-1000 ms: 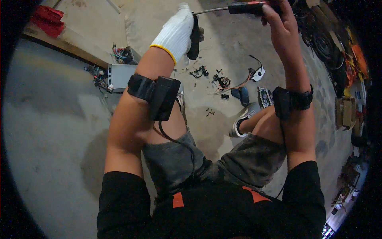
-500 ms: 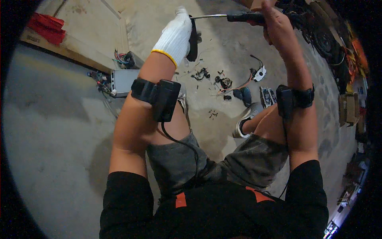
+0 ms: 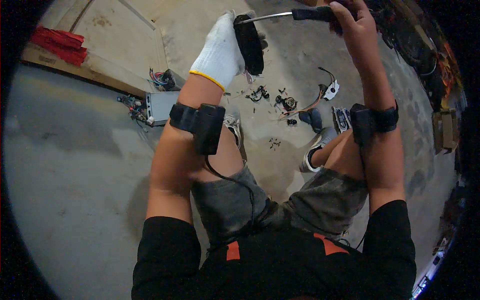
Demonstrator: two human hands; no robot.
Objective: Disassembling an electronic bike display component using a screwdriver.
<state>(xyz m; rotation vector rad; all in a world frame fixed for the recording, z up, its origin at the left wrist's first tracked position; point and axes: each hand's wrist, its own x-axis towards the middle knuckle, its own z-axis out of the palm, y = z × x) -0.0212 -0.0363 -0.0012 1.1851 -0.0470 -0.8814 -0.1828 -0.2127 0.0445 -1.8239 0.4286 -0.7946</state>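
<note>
My left hand (image 3: 218, 52), in a white knit glove with a yellow cuff edge, grips a long black rounded part (image 3: 249, 46) at the top of the view. Its glove fingers are mostly hidden behind that part. Bare and at the upper right, my right hand (image 3: 356, 24) is closed round the black handle of a screwdriver (image 3: 311, 14). The metal shaft runs leftward, and its tip meets the upper end of the black part. Whether the tip sits in a screw or a gap is too small to tell.
Small dismantled parts (image 3: 286, 103), wires and several tiny screws (image 3: 274, 143) lie on the concrete floor between my feet. A metal box with wires (image 3: 162, 107) stands left, beside a wooden board (image 3: 115, 82) bearing a red cloth (image 3: 59, 45). Dark clutter and a cardboard box (image 3: 444, 131) line the right.
The black part has turned so its broad side shows more. The screwdriver now slants, its tip lower at the part's upper end. My right hand has shifted slightly right, its fingers rearranged on the handle.
</note>
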